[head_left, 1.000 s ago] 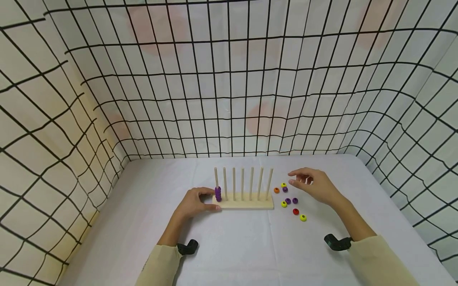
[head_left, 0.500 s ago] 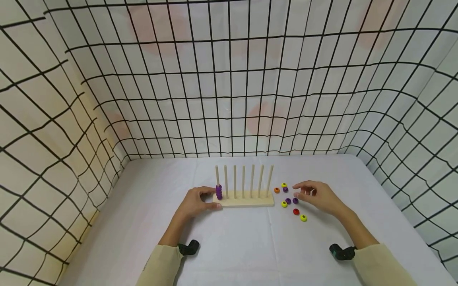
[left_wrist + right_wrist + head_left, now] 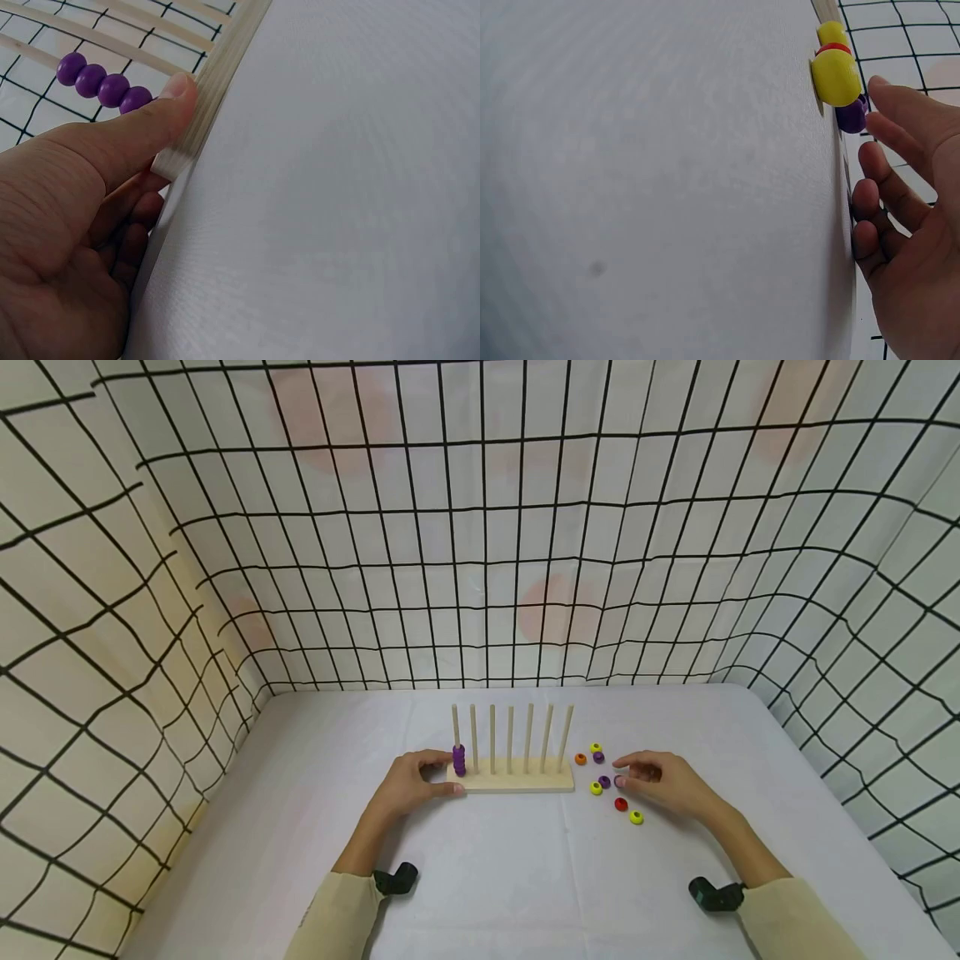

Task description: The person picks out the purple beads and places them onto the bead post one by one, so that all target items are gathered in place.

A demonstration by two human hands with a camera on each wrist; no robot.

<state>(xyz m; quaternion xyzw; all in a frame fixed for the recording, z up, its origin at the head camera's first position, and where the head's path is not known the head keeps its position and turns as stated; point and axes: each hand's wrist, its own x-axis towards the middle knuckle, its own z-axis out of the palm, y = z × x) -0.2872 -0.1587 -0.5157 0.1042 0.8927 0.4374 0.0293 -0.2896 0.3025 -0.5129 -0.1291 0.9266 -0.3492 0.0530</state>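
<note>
A wooden peg board (image 3: 517, 782) with several upright pegs stands mid-table. Several purple beads (image 3: 112, 90) are stacked on its leftmost peg. My left hand (image 3: 408, 787) grips the board's left end; in the left wrist view the thumb lies on the base, with fingers curled at its end. Right of the board, my right hand (image 3: 667, 781) is low over the table, thumb and forefinger apart beside a purple bead (image 3: 851, 116). The thumb partly hides that bead in the head view; whether it touches cannot be told.
Loose beads lie between board and right hand: an orange bead (image 3: 581, 759), purple beads (image 3: 604, 782), a red bead (image 3: 621, 804) and yellow beads (image 3: 636, 817). White cloth covers the table (image 3: 510, 877). Black-grid walls (image 3: 480, 568) rise at the back and sides.
My right hand has come down and slightly right, to the rightmost purple bead. The peg board has shifted slightly, with my left hand still gripping its end.
</note>
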